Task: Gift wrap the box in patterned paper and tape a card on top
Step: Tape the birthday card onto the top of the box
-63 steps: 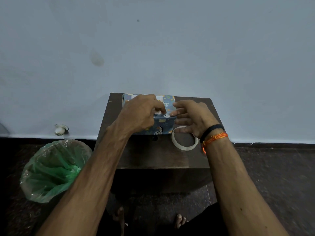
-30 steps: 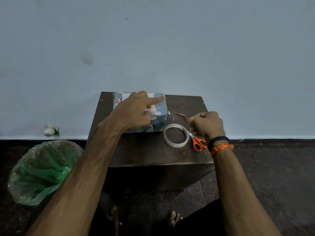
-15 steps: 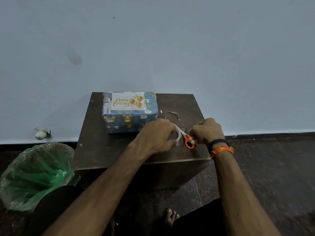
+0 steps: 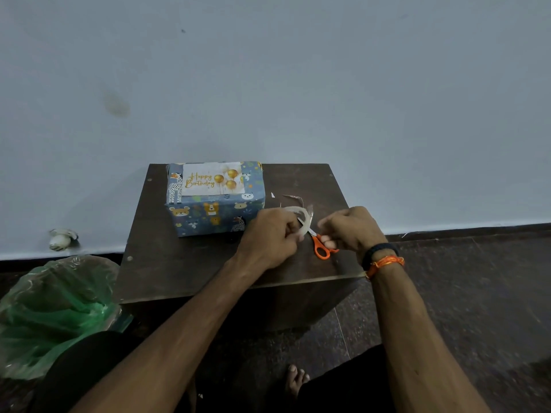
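The box [image 4: 208, 216], wrapped in blue animal-pattern paper, stands at the back left of the small dark table [image 4: 185, 263]. A white "Happy Birthday" card [image 4: 212, 178] lies flat on its top. To the right of the box, my left hand [image 4: 269, 236] grips a clear tape roll [image 4: 301, 216], lifted and tilted off the table. My right hand [image 4: 351, 228] is curled close beside the roll, its fingertips pinching at the tape end, which is blurred. Orange-handled scissors [image 4: 320, 248] lie on the table between and under my hands.
A green-lined bin bag [image 4: 56, 311] stands on the floor left of the table. A small white object [image 4: 61, 238] sits at the wall base. Scraps of tape or paper [image 4: 293, 198] lie on the table behind my hands. My bare foot [image 4: 296, 380] is below.
My left hand left the top of the box and took up the tape roll. My right hand moved in to the roll. The card now shows uncovered.
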`<state>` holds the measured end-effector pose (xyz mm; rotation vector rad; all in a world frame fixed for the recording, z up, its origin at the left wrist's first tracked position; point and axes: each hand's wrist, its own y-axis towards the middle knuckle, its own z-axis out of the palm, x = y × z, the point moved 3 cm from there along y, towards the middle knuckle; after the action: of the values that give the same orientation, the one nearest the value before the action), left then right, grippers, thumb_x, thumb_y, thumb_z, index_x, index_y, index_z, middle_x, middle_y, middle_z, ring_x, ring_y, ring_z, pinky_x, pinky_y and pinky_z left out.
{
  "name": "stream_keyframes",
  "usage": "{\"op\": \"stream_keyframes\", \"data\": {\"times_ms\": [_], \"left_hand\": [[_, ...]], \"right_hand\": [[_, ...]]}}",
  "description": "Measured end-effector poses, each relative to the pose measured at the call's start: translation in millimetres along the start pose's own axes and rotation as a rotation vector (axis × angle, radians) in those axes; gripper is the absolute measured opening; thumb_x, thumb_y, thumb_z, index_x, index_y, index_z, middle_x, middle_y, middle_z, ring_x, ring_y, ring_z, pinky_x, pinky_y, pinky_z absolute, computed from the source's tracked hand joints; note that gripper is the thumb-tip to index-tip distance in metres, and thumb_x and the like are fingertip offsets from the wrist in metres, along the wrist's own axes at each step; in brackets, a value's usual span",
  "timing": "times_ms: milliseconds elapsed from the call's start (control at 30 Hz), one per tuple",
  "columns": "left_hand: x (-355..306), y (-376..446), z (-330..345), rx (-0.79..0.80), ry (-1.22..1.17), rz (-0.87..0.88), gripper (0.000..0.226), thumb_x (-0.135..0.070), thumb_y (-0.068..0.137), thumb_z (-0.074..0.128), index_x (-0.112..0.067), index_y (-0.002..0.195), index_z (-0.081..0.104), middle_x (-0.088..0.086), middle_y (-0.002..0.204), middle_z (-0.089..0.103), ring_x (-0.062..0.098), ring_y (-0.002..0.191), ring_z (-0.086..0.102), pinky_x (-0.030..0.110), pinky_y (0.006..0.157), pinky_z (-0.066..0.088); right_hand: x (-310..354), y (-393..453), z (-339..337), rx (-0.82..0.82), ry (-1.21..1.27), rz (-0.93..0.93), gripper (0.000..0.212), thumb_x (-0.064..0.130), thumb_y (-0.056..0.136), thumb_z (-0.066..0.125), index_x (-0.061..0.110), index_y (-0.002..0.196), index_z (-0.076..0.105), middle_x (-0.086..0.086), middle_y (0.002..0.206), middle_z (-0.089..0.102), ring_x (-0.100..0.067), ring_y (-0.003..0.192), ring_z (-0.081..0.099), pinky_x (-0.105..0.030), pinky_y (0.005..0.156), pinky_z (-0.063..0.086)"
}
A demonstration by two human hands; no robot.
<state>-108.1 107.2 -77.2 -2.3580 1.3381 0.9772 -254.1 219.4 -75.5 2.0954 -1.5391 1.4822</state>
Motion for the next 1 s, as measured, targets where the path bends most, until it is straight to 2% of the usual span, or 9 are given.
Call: {"op": "stream_keyframes", "data": {"times_ms": [100, 233, 333, 433, 600, 667, 733, 800, 1000], "left_hand": [[0.3, 0.9, -4.3, -0.052, -0.175, -0.066, 0.006, -0.020, 0.086, 0.080, -0.016, 0.087, 0.076, -0.006, 0.078, 0.070, 0.001, 0.071, 0.064, 0.029, 0.070, 0.057], [0.7, -0.9, -7.5, -0.064, -0.311, -0.108, 0.008, -0.018, 0.087, 0.079, -0.015, 0.086, 0.072, -0.005, 0.074, 0.071, 0.003, 0.059, 0.067, 0.030, 0.062, 0.061], [-3.4, -0.2, -10.1, -0.001, -0.302, -0.102, 0.008, -0.017, 0.089, 0.077, -0.012, 0.089, 0.071, -0.003, 0.075, 0.073, 0.007, 0.060, 0.071, 0.030, 0.064, 0.063], [-8.1, 1.2, -21.3, 0.041, -0.233, -0.072, 0.008, -0.016, 0.089, 0.076, -0.012, 0.087, 0.069, -0.002, 0.075, 0.072, 0.005, 0.055, 0.068, 0.018, 0.056, 0.057], [-12.5, 2.4, -44.6, -0.160, -0.096, 0.020, 0.004, -0.009, 0.091, 0.070, -0.013, 0.091, 0.069, -0.007, 0.077, 0.065, 0.004, 0.065, 0.063, 0.020, 0.060, 0.053], [-10.6, 3.2, -47.8, -0.244, -0.126, 0.047, 0.011, -0.004, 0.092, 0.067, -0.011, 0.101, 0.070, -0.008, 0.079, 0.063, 0.004, 0.064, 0.063, 0.022, 0.058, 0.056], [-8.3, 4.5, -48.0, -0.225, -0.186, 0.029, 0.027, -0.001, 0.094, 0.064, -0.010, 0.120, 0.067, -0.009, 0.081, 0.062, 0.010, 0.059, 0.067, 0.025, 0.056, 0.059], [-8.4, 5.0, -48.1, -0.179, -0.236, 0.002, 0.035, 0.000, 0.097, 0.060, -0.010, 0.130, 0.063, -0.010, 0.081, 0.062, 0.010, 0.056, 0.069, 0.018, 0.051, 0.054], [-8.5, 6.5, -52.6, -0.148, -0.265, -0.014, 0.018, -0.003, 0.098, 0.060, -0.005, 0.113, 0.070, -0.005, 0.079, 0.064, 0.000, 0.052, 0.067, 0.011, 0.046, 0.047]], "right_hand": [[10.3, -13.2, 5.0, 0.127, 0.236, 0.044, 0.007, 0.007, 0.092, 0.069, 0.003, 0.092, 0.075, -0.013, 0.085, 0.075, -0.015, 0.058, 0.064, -0.026, 0.056, 0.057], [15.0, -19.7, 12.6, 0.318, 0.389, 0.024, 0.021, 0.013, 0.090, 0.073, 0.002, 0.107, 0.074, -0.012, 0.098, 0.076, -0.010, 0.063, 0.066, -0.022, 0.056, 0.055], [15.4, -19.5, 15.7, 0.339, 0.369, -0.041, 0.022, 0.014, 0.089, 0.076, 0.001, 0.107, 0.074, -0.012, 0.090, 0.072, -0.007, 0.062, 0.062, -0.019, 0.054, 0.052], [14.5, -17.8, 16.3, 0.338, 0.334, -0.078, 0.019, 0.015, 0.087, 0.078, 0.002, 0.101, 0.074, -0.009, 0.082, 0.070, -0.007, 0.061, 0.059, -0.018, 0.052, 0.050], [15.9, -18.4, 10.6, 0.346, 0.292, -0.136, 0.029, 0.014, 0.085, 0.080, -0.005, 0.106, 0.073, -0.007, 0.075, 0.065, -0.009, 0.054, 0.054, -0.017, 0.048, 0.048], [18.1, -20.4, 10.3, 0.358, 0.273, -0.181, 0.027, 0.012, 0.086, 0.079, -0.006, 0.105, 0.072, -0.003, 0.069, 0.065, -0.010, 0.053, 0.053, -0.017, 0.049, 0.047], [20.8, -22.6, 10.8, 0.371, 0.263, -0.240, 0.022, 0.006, 0.087, 0.076, -0.007, 0.104, 0.072, -0.002, 0.070, 0.067, -0.008, 0.055, 0.054, -0.018, 0.050, 0.046], [23.6, -24.8, 12.4, 0.389, 0.248, -0.297, 0.019, 0.003, 0.087, 0.074, -0.008, 0.103, 0.073, -0.007, 0.079, 0.070, -0.007, 0.059, 0.056, -0.018, 0.050, 0.046], [25.8, -25.8, 12.8, 0.433, 0.211, -0.356, 0.018, 0.003, 0.087, 0.075, -0.006, 0.102, 0.074, -0.009, 0.082, 0.070, -0.008, 0.061, 0.057, -0.019, 0.051, 0.046]]}}
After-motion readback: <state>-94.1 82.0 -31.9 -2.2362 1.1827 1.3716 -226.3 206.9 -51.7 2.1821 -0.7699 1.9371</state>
